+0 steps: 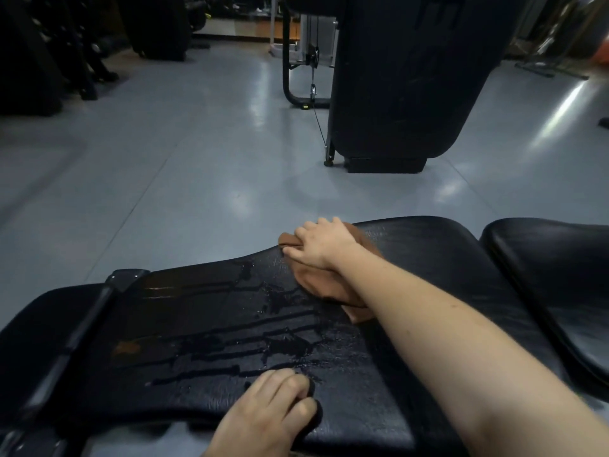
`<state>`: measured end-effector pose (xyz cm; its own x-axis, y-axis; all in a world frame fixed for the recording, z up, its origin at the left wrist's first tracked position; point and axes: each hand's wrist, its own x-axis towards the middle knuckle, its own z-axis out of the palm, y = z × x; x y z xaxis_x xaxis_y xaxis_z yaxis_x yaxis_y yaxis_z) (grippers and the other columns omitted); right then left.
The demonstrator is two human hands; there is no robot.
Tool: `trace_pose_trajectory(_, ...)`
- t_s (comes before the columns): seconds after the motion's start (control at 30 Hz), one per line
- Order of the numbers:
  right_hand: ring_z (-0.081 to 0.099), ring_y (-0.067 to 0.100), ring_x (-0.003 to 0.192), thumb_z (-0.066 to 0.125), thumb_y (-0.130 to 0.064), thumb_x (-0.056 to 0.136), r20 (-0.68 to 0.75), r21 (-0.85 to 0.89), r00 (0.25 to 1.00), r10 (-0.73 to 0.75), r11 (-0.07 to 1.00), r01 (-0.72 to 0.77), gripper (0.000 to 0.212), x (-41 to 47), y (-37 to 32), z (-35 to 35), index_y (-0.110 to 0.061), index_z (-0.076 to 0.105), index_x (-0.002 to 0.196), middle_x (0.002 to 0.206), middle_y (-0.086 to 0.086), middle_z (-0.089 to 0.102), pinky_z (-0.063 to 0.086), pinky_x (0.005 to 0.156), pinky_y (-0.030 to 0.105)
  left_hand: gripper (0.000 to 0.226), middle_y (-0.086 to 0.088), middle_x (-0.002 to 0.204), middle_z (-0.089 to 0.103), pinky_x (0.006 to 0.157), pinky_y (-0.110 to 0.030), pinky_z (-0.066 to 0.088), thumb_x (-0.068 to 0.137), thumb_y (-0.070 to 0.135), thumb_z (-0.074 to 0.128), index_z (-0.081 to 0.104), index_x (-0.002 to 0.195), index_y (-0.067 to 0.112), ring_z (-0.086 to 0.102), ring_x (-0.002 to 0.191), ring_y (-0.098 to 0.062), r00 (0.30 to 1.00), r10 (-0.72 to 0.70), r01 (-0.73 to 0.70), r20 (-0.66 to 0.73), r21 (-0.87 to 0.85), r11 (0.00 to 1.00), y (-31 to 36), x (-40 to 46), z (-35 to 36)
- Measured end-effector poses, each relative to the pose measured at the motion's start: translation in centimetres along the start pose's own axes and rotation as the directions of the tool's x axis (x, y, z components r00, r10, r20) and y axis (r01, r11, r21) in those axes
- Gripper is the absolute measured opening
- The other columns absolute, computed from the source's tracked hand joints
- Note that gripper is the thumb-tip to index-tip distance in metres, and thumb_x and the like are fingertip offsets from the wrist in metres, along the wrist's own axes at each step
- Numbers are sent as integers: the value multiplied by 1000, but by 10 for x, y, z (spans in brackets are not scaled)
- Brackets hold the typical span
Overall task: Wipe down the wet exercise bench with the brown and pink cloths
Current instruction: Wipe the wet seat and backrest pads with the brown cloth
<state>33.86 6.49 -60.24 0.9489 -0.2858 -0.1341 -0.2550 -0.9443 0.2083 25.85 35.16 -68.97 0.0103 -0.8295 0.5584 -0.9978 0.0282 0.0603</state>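
The black padded exercise bench (184, 328) runs across the lower view, and streaks and beads of water (283, 341) lie on its middle. A crumpled brown cloth (316, 286) rests on the pad near the far edge. My right hand (319, 245) lies on top of it and grips a bunched fold between thumb and fingers. My left hand (263, 413) rests on the pad's near edge with its fingers lying on the top surface and holds nothing. No pink cloth is in view.
A separate black seat pad (553, 278) adjoins the bench on the right. A tall black machine (408, 80) with a cable stands on the grey floor (184, 179) beyond the bench. More dark equipment (49, 54) lines the far left.
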Motion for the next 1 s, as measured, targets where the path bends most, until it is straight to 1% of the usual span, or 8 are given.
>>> trace_pose_trajectory(0.1, 59, 29, 117, 21, -74, 94, 0, -12, 990, 143, 990, -143, 70, -15, 56, 1, -26, 62, 123, 127, 6, 66, 41, 95, 44, 7, -1, 102, 59, 97, -29, 40, 96, 24, 52, 52, 101, 21, 54, 102, -19, 1000, -4, 4, 16, 6, 1000, 1, -1, -1)
trace_pose_trajectory(0.2, 63, 31, 111, 13, -79, 91, 69, -41, 951, 300, 954, -298, 79, -37, 120, -2, -32, 64, 128, 120, 8, 69, 44, 87, 42, 5, 0, 102, 57, 98, -29, 40, 97, 24, 50, 52, 100, 20, 53, 102, -18, 1000, -1, 1, -5, 10, 1000, 2, 2, -4)
trace_pose_trajectory(0.27, 63, 32, 111, 12, -81, 90, 90, -44, 919, 384, 923, -382, 83, -53, 153, -3, -29, 65, 127, 120, 10, 68, 44, 84, 42, 4, 0, 103, 54, 98, -29, 40, 95, 22, 50, 51, 99, 20, 52, 102, -18, 1000, 0, 0, -21, 18, 1000, 2, 3, -5)
trace_pose_trajectory(0.37, 61, 33, 113, 17, -80, 93, 82, -23, 887, 454, 891, -454, 84, -68, 178, -1, -19, 68, 119, 121, 13, 67, 46, 91, 42, 3, -1, 101, 55, 97, -29, 40, 95, 19, 49, 51, 98, 20, 52, 100, -19, 999, 1, 0, -51, 26, 1000, 3, 4, -3)
trace_pose_trajectory(0.6, 64, 34, 102, 18, -74, 96, 17, -66, 923, 384, 922, -383, 72, -65, 176, 6, -17, 63, 91, 108, 13, 70, 45, 81, 40, 5, -1, 98, 59, 98, -29, 41, 97, 21, 49, 54, 97, 20, 54, 98, -19, 999, 0, 1, -48, 21, 1000, 2, 3, 0)
trace_pose_trajectory(0.73, 65, 33, 96, 15, -77, 93, -7, -102, 949, 316, 944, -315, 82, -56, 172, 10, -19, 72, 103, 101, 12, 71, 48, 80, 40, 21, 0, 91, 62, 93, -29, 44, 102, 20, 41, 58, 91, 21, 58, 92, -18, 998, -16, 17, -58, 17, 1000, 4, 6, -2)
trace_pose_trajectory(0.83, 66, 33, 97, 16, -78, 93, -15, -115, 967, 253, 960, -254, 82, -42, 161, 10, -20, 72, 106, 103, 12, 71, 48, 80, 39, 18, 0, 90, 63, 88, -29, 45, 103, 23, 40, 55, 92, 21, 59, 88, -17, 998, -13, 14, -61, 20, 1000, 5, 8, -5)
trace_pose_trajectory(1.0, 64, 34, 106, 18, -79, 93, 3, -90, 991, 131, 987, -131, 81, -15, 116, 4, -22, 70, 118, 112, 14, 70, 39, 76, 37, 16, 1, 90, 64, 89, -28, 45, 103, 25, 40, 52, 94, 21, 61, 87, -18, 998, 2, 0, -62, 37, 999, 4, 9, -4)
